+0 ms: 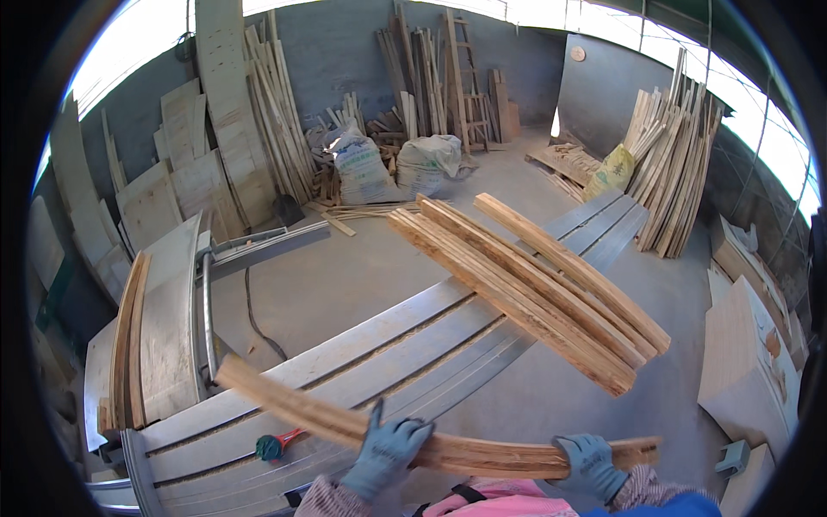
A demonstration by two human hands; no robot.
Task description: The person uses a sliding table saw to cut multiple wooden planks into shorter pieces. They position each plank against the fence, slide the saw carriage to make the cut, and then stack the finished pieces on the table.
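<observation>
The gloved left hand (392,450) and right hand (591,465) grasp long, rough-grained wooden strips (495,456) — partly over a slotted metal table (413,343).

The wooden strips (495,456) look matt and rough, the metal table (388,325) smooth and shiny.

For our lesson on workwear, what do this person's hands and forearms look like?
The left hand and right hand wear pale grey-blue gloves; one left fingertip looks darker. The sleeves look finely striped, greyish and pinkish, reaching the gloves.
</observation>
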